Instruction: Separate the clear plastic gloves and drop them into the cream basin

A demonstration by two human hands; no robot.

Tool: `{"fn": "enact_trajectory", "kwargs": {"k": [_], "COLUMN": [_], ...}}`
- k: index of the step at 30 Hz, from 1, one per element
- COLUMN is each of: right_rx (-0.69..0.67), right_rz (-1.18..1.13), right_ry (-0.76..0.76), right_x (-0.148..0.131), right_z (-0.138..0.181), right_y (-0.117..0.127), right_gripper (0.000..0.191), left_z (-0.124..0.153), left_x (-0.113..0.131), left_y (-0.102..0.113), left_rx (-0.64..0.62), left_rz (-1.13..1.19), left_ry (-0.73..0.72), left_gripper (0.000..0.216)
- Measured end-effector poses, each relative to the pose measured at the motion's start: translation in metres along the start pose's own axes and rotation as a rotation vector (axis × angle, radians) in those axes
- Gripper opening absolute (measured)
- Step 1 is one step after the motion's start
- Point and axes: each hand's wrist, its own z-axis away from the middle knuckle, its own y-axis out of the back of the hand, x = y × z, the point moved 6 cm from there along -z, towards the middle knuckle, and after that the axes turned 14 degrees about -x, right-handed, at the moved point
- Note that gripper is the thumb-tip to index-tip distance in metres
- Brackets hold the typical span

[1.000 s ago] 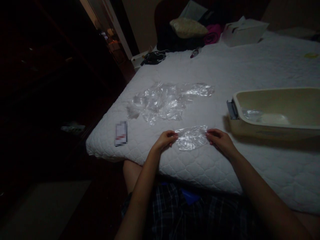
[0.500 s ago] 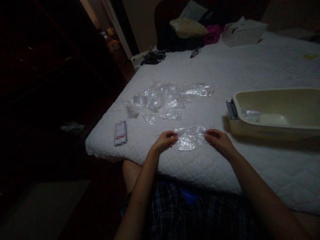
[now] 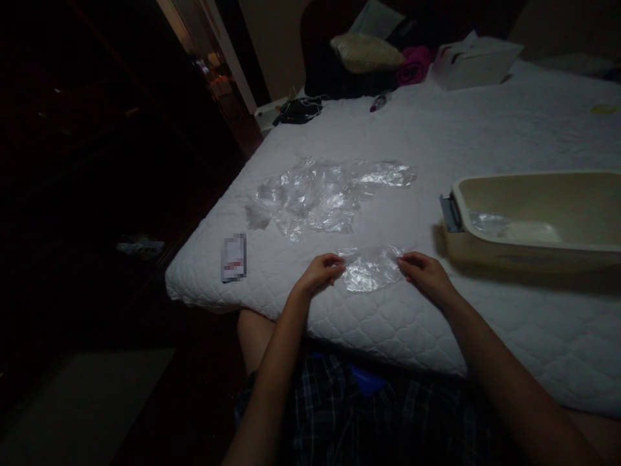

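A clear plastic bag [image 3: 369, 270] lies close to the front edge of the bed, crinkled and shiny. My left hand [image 3: 323, 272] pinches its left end between thumb and fingers. At the opposite end, my right hand [image 3: 427, 273] grips the bag's right edge the same way, so it is stretched between them. Beyond it, several more clear plastic bags [image 3: 315, 194] are spread in a loose, overlapping heap. A cream plastic bin [image 3: 524, 252] with a grey latch stands to the right, with some clear plastic inside it.
A blurred-out, phone-like object [image 3: 234, 257] rests near the bed's left corner. The white quilted bed [image 3: 388, 330] fills the middle. Farther back are a white box [image 3: 480, 65], a pillow [image 3: 366, 53], a rolled pink cloth [image 3: 413, 66], a small bottle [image 3: 379, 102] and dark items with cables [image 3: 298, 111].
The bag between my hands has shifted very slightly along its upper edge. Both hands keep their hold in nearly the same place.
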Motion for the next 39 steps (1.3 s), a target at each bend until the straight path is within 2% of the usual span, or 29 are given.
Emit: {"fn": "enact_trajectory", "kwargs": {"k": [11,19,25,32,39], "right_rx": [-0.017,-0.013,-0.009,-0.007,0.003], "right_rz": [0.048,0.099,0.110,0.220,0.262], "right_ry": [0.055,0.104,0.142,0.285,0.314], "right_x": [0.002,-0.004,-0.001,-0.010,-0.015], "right_z": [0.001,0.002,0.001,0.005,0.009], "right_y": [0.002,0.002,0.003,0.005,0.001], "right_gripper": [0.043,0.031,0.033,0.010,0.008], "left_z": [0.001,0.004,0.009,0.008,0.012], "left_x": [-0.003,-0.005,0.001,0.001,0.004], "left_y": [0.002,0.001,0.000,0.002,0.002], "left_rx": [0.028,0.073,0.090,0.036,0.039], "left_rz": [-0.022,-0.014,-0.077,-0.131,-0.157], "left_ry": [-0.036,-0.107,-0.216,-0.299,-0.313], "left_gripper": [0.032,0.033,0.024,0.009,0.016]}}
